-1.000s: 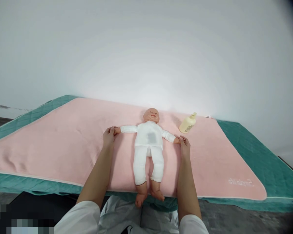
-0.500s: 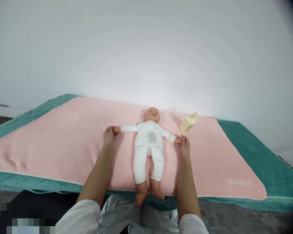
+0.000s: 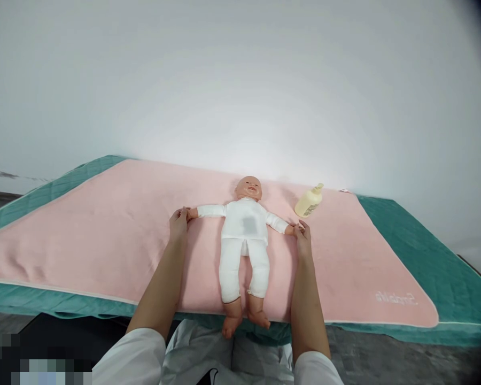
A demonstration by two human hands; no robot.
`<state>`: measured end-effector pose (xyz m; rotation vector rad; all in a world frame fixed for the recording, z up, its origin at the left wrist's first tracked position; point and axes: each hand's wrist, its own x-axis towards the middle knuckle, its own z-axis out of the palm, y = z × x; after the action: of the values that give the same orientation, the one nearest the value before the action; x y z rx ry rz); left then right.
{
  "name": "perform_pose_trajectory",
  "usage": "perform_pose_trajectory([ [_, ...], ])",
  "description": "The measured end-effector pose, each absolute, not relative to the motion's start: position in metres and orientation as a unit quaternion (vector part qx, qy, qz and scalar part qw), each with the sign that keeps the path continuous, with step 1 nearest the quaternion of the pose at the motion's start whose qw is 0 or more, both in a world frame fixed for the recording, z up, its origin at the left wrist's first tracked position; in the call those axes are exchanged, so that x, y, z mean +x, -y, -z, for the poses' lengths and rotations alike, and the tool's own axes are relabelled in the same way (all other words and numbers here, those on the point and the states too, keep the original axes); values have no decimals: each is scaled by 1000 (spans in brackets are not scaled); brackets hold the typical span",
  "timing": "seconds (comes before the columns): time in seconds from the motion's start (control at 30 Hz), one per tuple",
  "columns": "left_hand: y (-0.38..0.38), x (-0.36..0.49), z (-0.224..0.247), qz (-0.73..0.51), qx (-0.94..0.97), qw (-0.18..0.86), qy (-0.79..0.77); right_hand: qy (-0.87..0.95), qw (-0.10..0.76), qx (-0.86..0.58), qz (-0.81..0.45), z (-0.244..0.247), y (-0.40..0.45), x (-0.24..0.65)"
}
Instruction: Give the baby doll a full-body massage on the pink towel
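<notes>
A baby doll (image 3: 246, 224) in a white cloth body lies face up, its head toward the wall and its arms spread to the sides. My left hand (image 3: 179, 220) pinches the doll's hand on the left. On the other side, the fingers of my right hand (image 3: 303, 234) are closed on the doll's right-side hand. A dark grey square marks the doll's chest. Its feet reach over the front edge of the bed.
The doll rests on a pink blanket (image 3: 104, 230) spread over a green quilted bed cover (image 3: 425, 240). A pale yellow pump bottle (image 3: 309, 201) lies tilted beyond my right hand. Behind the bed rises a white wall (image 3: 240, 80).
My right hand's fingers have shifted slightly up and spread a little at the doll's hand. My left hand has barely moved.
</notes>
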<state>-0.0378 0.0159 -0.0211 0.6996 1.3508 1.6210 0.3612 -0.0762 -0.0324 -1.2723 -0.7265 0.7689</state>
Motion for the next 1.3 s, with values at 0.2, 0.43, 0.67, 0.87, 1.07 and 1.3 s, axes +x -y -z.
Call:
perform_pose_trajectory([
  [0.2, -19, -39, 28, -654, 290, 443, -540, 328, 663, -597, -312, 29, 77, 359],
  [0.43, -21, -42, 32, -648, 301, 439, -544, 343, 639, -628, -280, 25, 82, 354],
  [0.67, -23, -42, 33, -647, 303, 438, -546, 358, 646, -621, -263, 27, 81, 355],
  [0.87, -20, -40, 29, -649, 292, 445, -543, 349, 655, -614, -270, 28, 80, 356],
  [1.07, -16, -38, 20, -648, 281, 456, -542, 330, 670, -592, -302, 29, 79, 358],
  [1.3, -16, -37, 18, -638, 282, 462, -548, 315, 696, -553, -332, 38, 74, 363],
])
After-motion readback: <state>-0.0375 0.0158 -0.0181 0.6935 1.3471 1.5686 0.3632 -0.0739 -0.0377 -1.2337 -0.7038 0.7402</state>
